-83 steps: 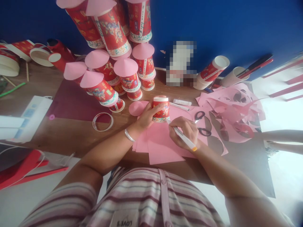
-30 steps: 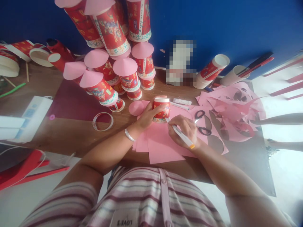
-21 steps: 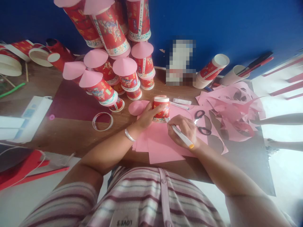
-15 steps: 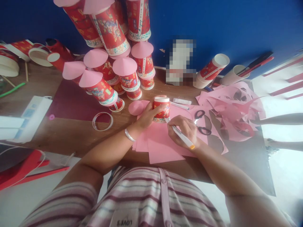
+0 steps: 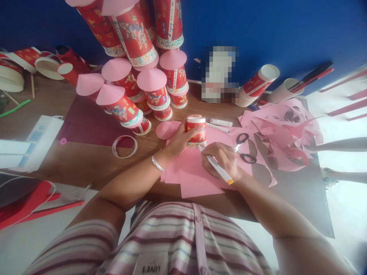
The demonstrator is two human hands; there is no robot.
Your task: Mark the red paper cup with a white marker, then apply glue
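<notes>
My left hand (image 5: 183,135) is wrapped round a red paper cup (image 5: 197,135), its fingers behind and its thumb across the front. A white band with drawn marks runs along the cup's lower edge. In my right hand (image 5: 219,158) is a white marker (image 5: 219,170) with an orange end, held like a pen. Its tip is at the cup's lower band; whether it touches I cannot tell. Beneath both hands lie pink paper sheets (image 5: 197,183). Black-handled scissors (image 5: 246,157) rest just right of my right hand, and a pink paper cone (image 5: 165,130) lies left of the cup.
Stacked red cups with pink cone roofs (image 5: 153,89) stand at the back left. A paper ring (image 5: 124,147) lies in front of them. To the right are pink paper scraps (image 5: 286,133), a pen cup (image 5: 286,89) and a pair of stacked cups (image 5: 258,82). A blue wall (image 5: 266,30) rises behind.
My right hand and the marker have shifted slightly left, with the tip moving along the cup's lower band. My left hand keeps its hold on the cup.
</notes>
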